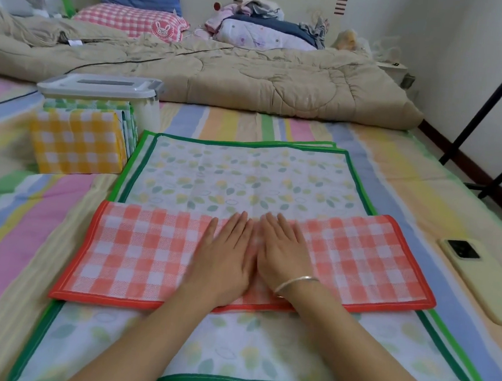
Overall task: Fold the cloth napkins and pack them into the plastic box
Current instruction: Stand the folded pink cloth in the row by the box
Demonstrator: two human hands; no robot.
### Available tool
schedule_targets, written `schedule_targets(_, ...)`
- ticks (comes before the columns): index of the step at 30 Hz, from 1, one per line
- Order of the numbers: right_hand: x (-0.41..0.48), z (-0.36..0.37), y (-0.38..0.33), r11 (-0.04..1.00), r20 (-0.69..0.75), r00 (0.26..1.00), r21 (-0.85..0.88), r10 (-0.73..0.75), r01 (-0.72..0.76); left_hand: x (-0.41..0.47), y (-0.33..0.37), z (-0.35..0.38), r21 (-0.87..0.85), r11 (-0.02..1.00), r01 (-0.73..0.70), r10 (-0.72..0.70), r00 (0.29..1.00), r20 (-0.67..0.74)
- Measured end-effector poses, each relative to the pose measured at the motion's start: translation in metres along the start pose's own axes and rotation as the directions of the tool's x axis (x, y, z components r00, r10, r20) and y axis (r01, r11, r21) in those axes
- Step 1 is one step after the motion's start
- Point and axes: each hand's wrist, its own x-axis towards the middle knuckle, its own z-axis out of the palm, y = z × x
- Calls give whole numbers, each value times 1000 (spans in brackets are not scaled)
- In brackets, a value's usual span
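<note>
Both hands lie flat, fingers straight and together: the left hand (226, 257) and right hand (284, 253) press side by side on the middle of the red checked napkin (137, 247), gripping nothing. That napkin is a folded strip, its long axis running left to right, on top of the leaf-print napkin (245, 175), which shows beyond and in front of it. The plastic box (101, 88), lid on, stands beyond its left end – a folded yellow checked napkin (76, 143) leans against it. Bare striped bed (397, 147) lies past both ends; a phone (483, 277) rests off the right end.
</note>
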Motion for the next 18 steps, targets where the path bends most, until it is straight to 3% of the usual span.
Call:
schedule_targets(9,-21,-26,130,927,41,941,-192,337,-323,-2,-3,6,-14,1000,10,-10,1000,-1)
schedule_targets(16,-16,-24,122,899,-48,908,-129,415,-418,-1,-2,6,-18,1000,23,-23,1000,9)
schedule_targets(18,-14,-25,101,911,-100,925,-163,367,-379,-2,0,6,-13,999,29,-29,1000,9)
